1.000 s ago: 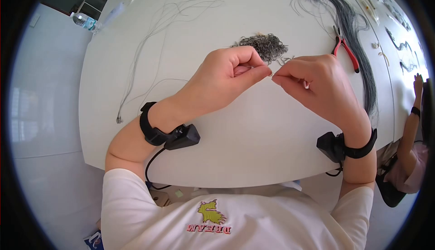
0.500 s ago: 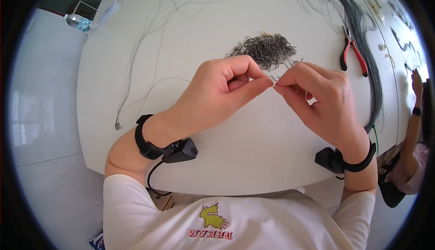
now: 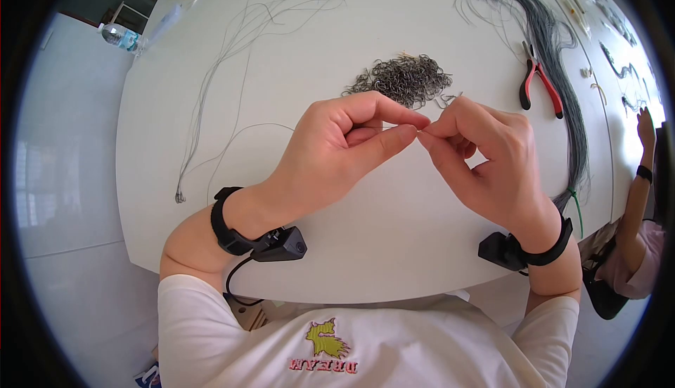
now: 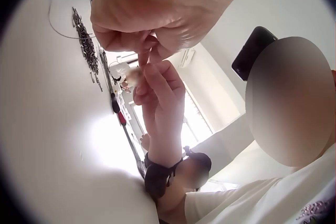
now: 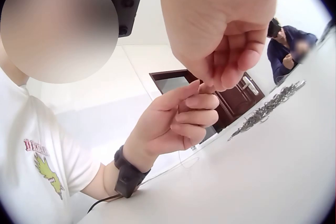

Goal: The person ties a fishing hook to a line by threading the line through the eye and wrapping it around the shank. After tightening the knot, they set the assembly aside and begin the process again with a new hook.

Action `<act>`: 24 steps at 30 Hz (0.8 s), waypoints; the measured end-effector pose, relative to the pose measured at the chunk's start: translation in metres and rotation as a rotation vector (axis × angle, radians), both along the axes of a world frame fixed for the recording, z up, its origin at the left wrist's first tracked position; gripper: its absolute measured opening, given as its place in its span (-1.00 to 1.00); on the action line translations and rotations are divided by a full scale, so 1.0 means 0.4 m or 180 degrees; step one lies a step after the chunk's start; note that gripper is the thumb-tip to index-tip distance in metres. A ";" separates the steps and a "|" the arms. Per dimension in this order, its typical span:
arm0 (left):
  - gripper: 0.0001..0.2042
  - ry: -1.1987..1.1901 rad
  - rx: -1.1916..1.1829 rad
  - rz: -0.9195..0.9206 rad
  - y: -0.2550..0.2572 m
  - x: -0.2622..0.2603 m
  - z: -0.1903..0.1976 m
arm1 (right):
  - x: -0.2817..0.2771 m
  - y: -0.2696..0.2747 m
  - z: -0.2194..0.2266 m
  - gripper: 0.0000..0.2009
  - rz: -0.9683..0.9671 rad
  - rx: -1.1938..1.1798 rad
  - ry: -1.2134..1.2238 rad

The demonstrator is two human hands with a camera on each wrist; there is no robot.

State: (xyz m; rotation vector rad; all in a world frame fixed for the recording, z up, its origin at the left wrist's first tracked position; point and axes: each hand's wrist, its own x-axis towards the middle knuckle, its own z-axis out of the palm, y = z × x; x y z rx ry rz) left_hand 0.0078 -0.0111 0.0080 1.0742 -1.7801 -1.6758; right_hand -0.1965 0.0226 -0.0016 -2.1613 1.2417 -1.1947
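Pinching something hidden, left hand [image 3: 334, 138] and right hand [image 3: 500, 157], each grip tight, dark curved metal pieces [image 3: 406, 80] heaped beyond

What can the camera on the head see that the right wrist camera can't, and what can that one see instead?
Only the head view shows the red-and-black pliers, the long bundle of dark strands and the water bottle.

Only the right wrist view shows the person in dark blue and the black head camera.

Both show the left hand and right hand, the pile of little metal hooks, the white table and the shirt's green picture.
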 end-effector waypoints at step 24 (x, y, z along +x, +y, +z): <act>-0.86 0.0353 0.0441 0.0437 -0.036 0.003 -0.027 | -0.029 -0.026 0.006 -0.86 -0.0338 0.0279 0.0272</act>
